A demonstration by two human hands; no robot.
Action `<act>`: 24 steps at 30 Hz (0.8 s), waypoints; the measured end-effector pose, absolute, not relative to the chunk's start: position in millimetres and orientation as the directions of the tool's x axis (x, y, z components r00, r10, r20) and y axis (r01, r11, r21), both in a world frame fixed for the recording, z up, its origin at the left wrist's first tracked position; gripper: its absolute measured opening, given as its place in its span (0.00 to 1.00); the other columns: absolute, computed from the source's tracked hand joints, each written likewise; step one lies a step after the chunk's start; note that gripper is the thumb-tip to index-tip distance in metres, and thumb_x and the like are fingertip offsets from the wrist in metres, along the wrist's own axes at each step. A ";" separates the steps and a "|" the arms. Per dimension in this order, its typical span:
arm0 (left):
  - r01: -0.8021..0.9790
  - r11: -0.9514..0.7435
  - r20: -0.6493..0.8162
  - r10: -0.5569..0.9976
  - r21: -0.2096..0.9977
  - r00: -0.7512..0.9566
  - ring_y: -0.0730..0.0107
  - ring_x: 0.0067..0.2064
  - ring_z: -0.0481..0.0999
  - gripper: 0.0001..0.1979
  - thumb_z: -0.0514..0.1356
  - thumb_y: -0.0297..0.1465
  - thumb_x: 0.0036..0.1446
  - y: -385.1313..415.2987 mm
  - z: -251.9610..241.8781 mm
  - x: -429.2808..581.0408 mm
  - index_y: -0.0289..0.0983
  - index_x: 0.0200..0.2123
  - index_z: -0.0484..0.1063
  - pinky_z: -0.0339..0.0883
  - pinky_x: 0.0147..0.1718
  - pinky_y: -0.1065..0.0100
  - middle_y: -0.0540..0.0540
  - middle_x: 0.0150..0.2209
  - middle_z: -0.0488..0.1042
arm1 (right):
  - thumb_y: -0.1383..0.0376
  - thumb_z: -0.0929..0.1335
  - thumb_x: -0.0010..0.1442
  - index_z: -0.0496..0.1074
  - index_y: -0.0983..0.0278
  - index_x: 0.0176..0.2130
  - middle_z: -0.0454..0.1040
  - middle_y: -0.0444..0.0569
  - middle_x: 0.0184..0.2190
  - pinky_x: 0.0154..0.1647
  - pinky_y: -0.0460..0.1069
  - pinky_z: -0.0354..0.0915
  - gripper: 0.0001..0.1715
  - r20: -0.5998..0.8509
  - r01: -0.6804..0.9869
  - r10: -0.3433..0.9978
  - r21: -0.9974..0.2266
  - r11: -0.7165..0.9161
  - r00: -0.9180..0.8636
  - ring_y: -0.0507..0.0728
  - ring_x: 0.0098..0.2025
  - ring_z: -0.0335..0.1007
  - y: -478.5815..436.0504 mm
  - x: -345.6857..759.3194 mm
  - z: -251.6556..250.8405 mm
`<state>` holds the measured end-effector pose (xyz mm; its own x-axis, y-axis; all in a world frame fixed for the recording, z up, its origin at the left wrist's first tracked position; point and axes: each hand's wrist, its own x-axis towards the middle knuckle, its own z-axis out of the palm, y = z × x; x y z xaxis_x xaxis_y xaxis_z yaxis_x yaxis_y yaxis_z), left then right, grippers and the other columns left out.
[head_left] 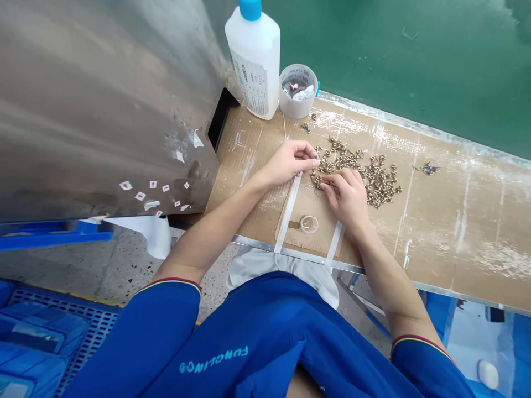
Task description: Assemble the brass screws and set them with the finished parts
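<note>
Cardboard worktop (435,221): scraps (305,93) in tub (294,109), brass pieces (379,183) nearby.

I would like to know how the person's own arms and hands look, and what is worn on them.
The left hand and right hand are ungloved, and both forearms are bare. The short sleeves are blue, edged with thin red and yellow trim.

Head view; looks forward, steeply down onto workbench (440,221); seemingly fairly near.
</note>
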<state>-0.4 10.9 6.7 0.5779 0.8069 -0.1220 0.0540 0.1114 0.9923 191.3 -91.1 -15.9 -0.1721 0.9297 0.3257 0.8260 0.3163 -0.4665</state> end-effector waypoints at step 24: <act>0.196 -0.238 0.051 0.749 0.951 0.661 0.77 0.29 0.70 0.04 0.64 0.21 0.55 -14.3 4.0 16.5 0.33 0.29 0.76 0.64 0.35 0.72 0.51 0.26 0.75 | 0.49 0.77 0.58 0.79 0.61 0.32 0.80 0.45 0.27 0.32 0.49 0.75 0.19 0.041 0.218 0.980 -0.976 -0.002 0.193 0.53 0.29 0.76 -88.8 202.7 -0.2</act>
<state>16.5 -14.3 4.0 0.6611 0.7485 0.0513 0.1961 -0.2384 0.9512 202.7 -88.8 -0.2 0.1927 0.9804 0.0407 0.2181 -0.0024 -0.9759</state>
